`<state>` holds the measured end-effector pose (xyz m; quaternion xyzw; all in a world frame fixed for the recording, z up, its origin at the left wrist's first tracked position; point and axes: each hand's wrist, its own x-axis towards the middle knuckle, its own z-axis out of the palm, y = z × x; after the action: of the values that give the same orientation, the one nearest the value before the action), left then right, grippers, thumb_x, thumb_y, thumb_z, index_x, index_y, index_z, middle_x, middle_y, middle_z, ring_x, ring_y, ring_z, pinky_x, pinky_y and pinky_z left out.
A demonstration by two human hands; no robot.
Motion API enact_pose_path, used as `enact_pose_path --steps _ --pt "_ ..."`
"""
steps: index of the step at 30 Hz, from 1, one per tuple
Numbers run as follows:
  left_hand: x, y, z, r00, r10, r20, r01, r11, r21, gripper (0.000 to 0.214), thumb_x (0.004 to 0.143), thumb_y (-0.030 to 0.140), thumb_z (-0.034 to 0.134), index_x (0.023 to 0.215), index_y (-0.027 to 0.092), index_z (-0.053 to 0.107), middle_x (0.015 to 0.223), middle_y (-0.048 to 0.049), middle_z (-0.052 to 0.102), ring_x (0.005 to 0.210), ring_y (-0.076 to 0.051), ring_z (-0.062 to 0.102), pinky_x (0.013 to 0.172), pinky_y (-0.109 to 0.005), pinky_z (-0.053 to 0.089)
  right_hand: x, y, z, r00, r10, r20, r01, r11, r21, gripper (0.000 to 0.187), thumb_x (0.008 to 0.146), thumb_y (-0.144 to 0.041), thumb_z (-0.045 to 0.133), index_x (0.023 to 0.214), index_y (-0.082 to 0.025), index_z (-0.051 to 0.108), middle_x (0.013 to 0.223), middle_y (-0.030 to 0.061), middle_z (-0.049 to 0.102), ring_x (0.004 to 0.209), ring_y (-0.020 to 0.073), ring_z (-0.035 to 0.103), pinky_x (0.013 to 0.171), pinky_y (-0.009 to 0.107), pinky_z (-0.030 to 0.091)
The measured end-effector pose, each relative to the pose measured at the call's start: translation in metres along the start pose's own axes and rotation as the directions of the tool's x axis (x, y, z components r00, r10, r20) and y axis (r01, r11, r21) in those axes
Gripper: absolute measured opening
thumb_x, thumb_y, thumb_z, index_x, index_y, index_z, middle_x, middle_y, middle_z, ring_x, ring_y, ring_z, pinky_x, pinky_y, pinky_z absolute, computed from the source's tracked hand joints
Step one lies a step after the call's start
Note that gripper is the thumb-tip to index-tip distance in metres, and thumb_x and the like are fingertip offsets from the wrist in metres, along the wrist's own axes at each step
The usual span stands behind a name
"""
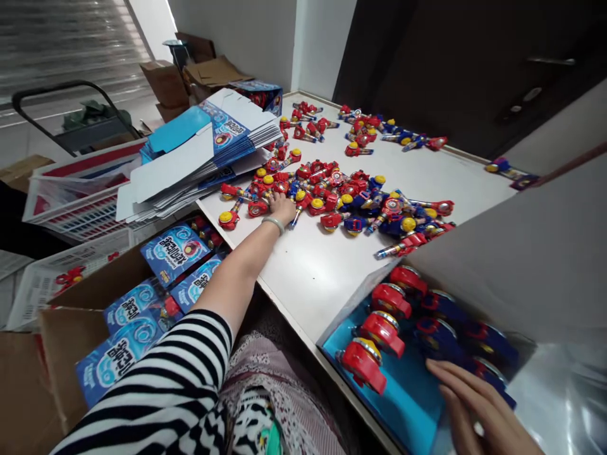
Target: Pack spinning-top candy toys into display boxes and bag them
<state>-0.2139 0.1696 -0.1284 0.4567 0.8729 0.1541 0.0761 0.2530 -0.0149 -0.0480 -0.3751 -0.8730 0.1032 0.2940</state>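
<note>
My left hand (282, 206) reaches across the white table (313, 278) into a pile of red, blue and yellow plastic toys (346, 199); its fingers are curled down among them, and what they grip is hidden. My right hand (478, 404) lies with fingers stretched on the open blue display box (412, 392) at the table's near edge. That box holds a row of red toys (379, 328) and a row of blue toys (455, 328).
A stack of flat blue-and-white box blanks (203, 151) overhangs the table's left end. A cardboard carton (61, 341) with filled blue boxes (175, 253) stands at lower left, white baskets (76, 202) behind it. More toys (374, 129) lie at the far end.
</note>
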Motion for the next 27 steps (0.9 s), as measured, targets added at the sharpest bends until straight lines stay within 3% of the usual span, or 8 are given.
enact_pose_path --steps 11,16,18,20,22,24,25,27 --pt "-0.083 -0.044 -0.001 0.998 0.059 -0.01 -0.058 0.931 -0.36 0.014 0.092 0.026 0.055 0.101 0.015 0.057 0.104 -0.0117 0.065 0.106 -0.024 0.059 0.096 -0.04 0.047 0.03 -0.01 0.013 0.982 -0.191 0.007 0.188 0.972 0.141 0.022 0.095 -0.021 0.054 0.112 -0.025 0.068 0.104 0.0045 0.072 0.093 0.0162 0.072 0.083 0.024 0.058" --pt "-0.14 -0.027 -0.016 0.963 0.212 -0.165 -0.267 0.702 -0.66 0.013 0.101 0.029 0.039 0.112 0.022 0.039 0.104 -0.0055 0.059 0.089 -0.013 0.063 0.073 -0.025 0.053 0.087 -0.043 0.048 0.993 0.032 -0.112 0.011 0.931 0.364 0.04 0.093 -0.03 0.06 0.133 -0.031 0.057 0.128 0.0087 0.064 0.115 0.0232 0.065 0.091 0.037 0.059" --pt "-0.17 -0.003 -0.022 0.879 0.34 -0.336 -0.465 0.452 -0.761 0.022 0.101 0.037 0.043 0.117 0.025 0.036 0.109 -0.0068 0.058 0.088 -0.014 0.064 0.072 -0.028 0.054 0.111 -0.055 0.066 0.986 0.111 -0.125 -0.033 0.861 0.508 0.065 0.093 -0.038 0.061 0.151 -0.035 0.032 0.144 0.0123 0.051 0.123 0.0264 0.061 0.086 0.04 0.061" --pt "-0.198 0.024 -0.029 0.715 0.479 -0.509 -0.662 0.229 -0.714 0.026 0.098 0.04 0.051 0.117 0.026 0.041 0.113 -0.0091 0.057 0.097 -0.018 0.064 0.08 -0.034 0.055 0.126 -0.064 0.077 0.978 0.148 -0.145 -0.033 0.802 0.597 0.078 0.093 -0.044 0.058 0.156 -0.037 0.013 0.148 0.0135 0.046 0.123 0.0276 0.061 0.085 0.042 0.062" --pt "-0.216 0.043 -0.035 0.533 0.635 -0.56 -0.774 0.099 -0.625 0.024 0.096 0.038 0.056 0.113 0.025 0.048 0.113 -0.0108 0.059 0.107 -0.021 0.062 0.09 -0.038 0.054 0.128 -0.07 0.075 0.964 0.193 -0.181 -0.044 0.791 0.61 0.071 0.095 -0.043 0.054 0.154 -0.036 0.014 0.141 0.013 0.051 0.117 0.0274 0.064 0.089 0.046 0.061" --pt "-0.219 0.045 -0.038 0.444 0.739 -0.506 -0.766 0.02 -0.643 0.03 0.095 0.042 0.058 0.118 0.024 0.051 0.113 -0.0116 0.061 0.104 -0.021 0.063 0.089 -0.038 0.055 0.112 -0.069 0.057 0.936 0.246 -0.254 -0.055 0.811 0.583 0.06 0.097 -0.04 0.05 0.15 -0.035 0.021 0.133 0.0116 0.054 0.113 0.0276 0.066 0.09 0.049 0.06" --pt "-0.215 0.04 -0.037 0.476 0.742 -0.471 -0.732 0.038 -0.68 0.036 0.094 0.047 0.057 0.122 0.024 0.051 0.112 -0.0111 0.062 0.1 -0.02 0.064 0.086 -0.036 0.056 0.099 -0.065 0.044 0.911 0.262 -0.319 -0.041 0.827 0.561 0.057 0.097 -0.038 0.049 0.147 -0.035 0.023 0.131 0.0108 0.053 0.112 0.0278 0.066 0.089 0.049 0.061" --pt "-0.195 0.021 -0.027 0.659 0.658 -0.364 -0.629 0.217 -0.747 0.046 0.095 0.056 0.052 0.128 0.024 0.051 0.106 -0.0077 0.064 0.091 -0.018 0.065 0.08 -0.034 0.056 0.064 -0.054 0.015 0.822 0.267 -0.504 -0.005 0.887 0.461 0.054 0.095 -0.037 0.051 0.144 -0.034 0.027 0.133 0.0108 0.047 0.114 0.0287 0.064 0.088 0.05 0.06"
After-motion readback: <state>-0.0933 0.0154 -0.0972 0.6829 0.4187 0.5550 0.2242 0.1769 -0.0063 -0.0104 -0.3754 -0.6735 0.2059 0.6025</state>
